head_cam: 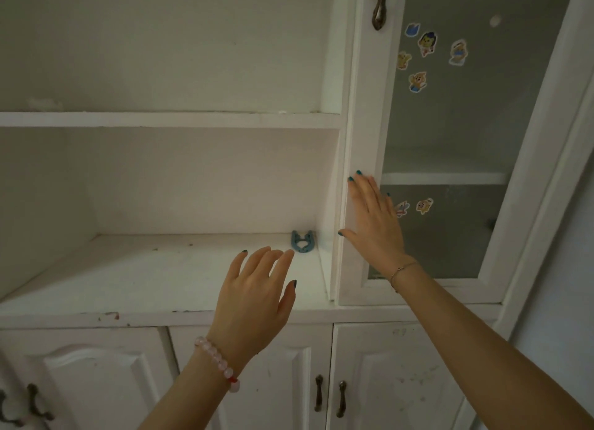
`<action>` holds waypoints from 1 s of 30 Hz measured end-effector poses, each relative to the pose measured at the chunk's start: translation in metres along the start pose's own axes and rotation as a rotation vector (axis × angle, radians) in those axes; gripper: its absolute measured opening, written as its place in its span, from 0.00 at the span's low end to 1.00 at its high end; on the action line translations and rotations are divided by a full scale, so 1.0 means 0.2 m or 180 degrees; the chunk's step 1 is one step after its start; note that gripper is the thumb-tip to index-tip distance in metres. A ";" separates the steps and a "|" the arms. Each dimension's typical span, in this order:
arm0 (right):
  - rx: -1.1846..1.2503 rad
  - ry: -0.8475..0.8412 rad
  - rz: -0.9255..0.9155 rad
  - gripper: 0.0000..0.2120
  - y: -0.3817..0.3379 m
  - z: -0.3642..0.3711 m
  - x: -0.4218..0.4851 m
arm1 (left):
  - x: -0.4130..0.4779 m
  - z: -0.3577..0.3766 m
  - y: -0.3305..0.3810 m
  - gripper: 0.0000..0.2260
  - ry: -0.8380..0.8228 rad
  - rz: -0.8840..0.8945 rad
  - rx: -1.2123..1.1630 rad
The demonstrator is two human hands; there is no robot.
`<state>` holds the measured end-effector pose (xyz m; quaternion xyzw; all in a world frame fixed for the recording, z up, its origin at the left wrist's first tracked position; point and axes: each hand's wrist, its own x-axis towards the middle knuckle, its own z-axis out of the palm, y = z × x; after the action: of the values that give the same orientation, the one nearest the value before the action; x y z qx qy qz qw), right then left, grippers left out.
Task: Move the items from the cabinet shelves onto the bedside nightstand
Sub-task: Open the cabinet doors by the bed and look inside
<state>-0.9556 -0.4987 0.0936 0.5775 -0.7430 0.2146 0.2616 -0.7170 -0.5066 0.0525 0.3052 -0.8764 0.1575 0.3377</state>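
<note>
Shelves fill the open left part of a white cabinet (340, 314). The upper shelf (160, 120) shows mostly its front edge, while the lower shelf (144, 268) shows its whole top, back to the rear panel. A small blue clip (301, 242) lies flat in the back right corner of the lower shelf, just beside the side wall. It is perhaps a folded hanger, though the dim view does not settle it. From the clip, open board runs leftward to the far wall and forward to the chipped front lip.

The left hand (257, 294) hovers over the front right part of that shelf. Its fingers are straight and spread and hold nothing, with the fingertips near the clip but apart from it. The right hand (374, 223) lies flat, fingers straight, on the left frame of the glass door (450, 124), with its thumb at the door's edge.
</note>
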 end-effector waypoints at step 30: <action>0.0370 0.0511 0.0206 0.24 -0.73 -0.33 -0.70 | -0.34 -0.36 -0.34 0.20 0.0022 0.0018 -0.0056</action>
<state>-0.7765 -0.3882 0.0581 0.5483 -0.7242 0.3113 0.2793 -0.5976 -0.4939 0.0629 0.2993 -0.8774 0.1518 0.3429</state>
